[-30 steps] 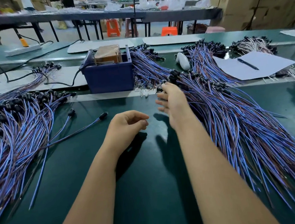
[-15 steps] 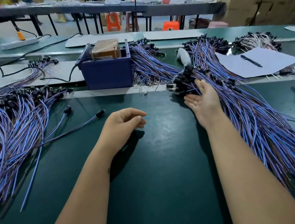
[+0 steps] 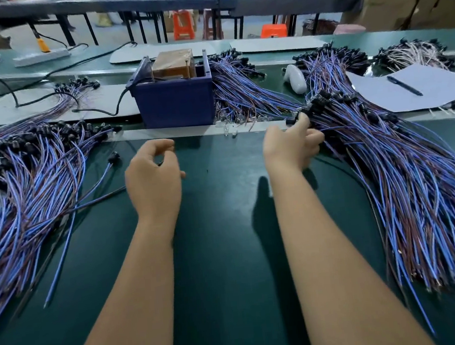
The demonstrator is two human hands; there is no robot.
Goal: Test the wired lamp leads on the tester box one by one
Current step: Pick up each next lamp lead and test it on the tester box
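The right hand (image 3: pixel 291 146) is reaching into the near end of the right-hand pile of lamp leads (image 3: pixel 402 173) on the green worktop (image 3: pixel 228 254), its fingers curling round the black socket of one lead (image 3: pixel 296 119) at the pile's edge; the left hand (image 3: pixel 152 179) is hovering over bare worktop with fingers loosely curled and holding nothing; the blue tester box (image 3: pixel 174 100) is standing just beyond the worktop's pale strip, between the two hands and a little further off. To do this well, the person is likely needing to pinch a single socket and draw it clear along its own wire, since the leads are lying tangled and a neighbour could be dragged out with it; the free hand could be steadying the bundle. Another large pile of leads (image 3: pixel 29 184) is spreading on the left, with a stray lead (image 3: pixel 95 181) lying apart near the left hand; a sheet of paper (image 3: pixel 419 86) carrying a pen (image 3: pixel 404 86) is lying behind the right pile, beside a white handheld object (image 3: pixel 295 79).
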